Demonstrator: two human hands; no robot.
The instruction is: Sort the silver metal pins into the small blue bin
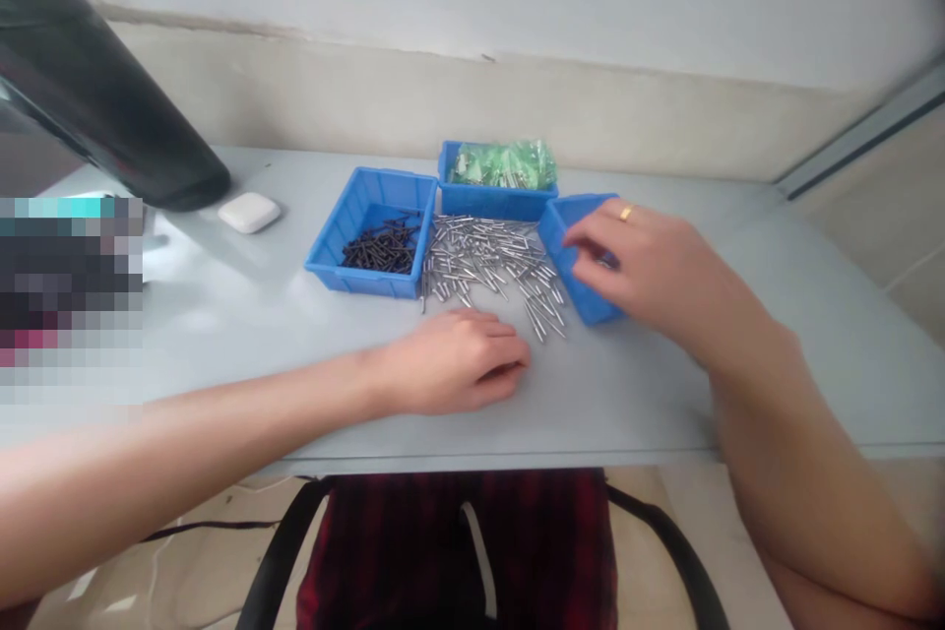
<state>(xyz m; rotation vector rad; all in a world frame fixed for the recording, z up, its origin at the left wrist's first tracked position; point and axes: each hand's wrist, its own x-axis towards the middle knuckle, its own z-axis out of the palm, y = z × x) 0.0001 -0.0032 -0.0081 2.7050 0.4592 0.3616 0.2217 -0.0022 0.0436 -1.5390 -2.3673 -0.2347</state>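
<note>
Silver metal pins (483, 251) lie in a loose pile on the table between blue bins. Dark screws or pins (380, 248) fill part of the left blue bin (365, 279). My left hand (469, 361) rests on the table just in front of the pile, its fingers curled; whatever they may hold is hidden. Over the right blue bin (572, 266) hovers my right hand (627, 256), wearing a gold ring, with thumb and fingers bent and apart and nothing visible between them. A small part of that bin's contents shows beneath the fingers.
Behind the pile, a blue bin (498, 203) holds a green plastic bag (509, 163) with metal pieces. A white case (249, 213) and a dark bottle (125, 98) stand at the left. The wall (332, 98) borders the table's back edge.
</note>
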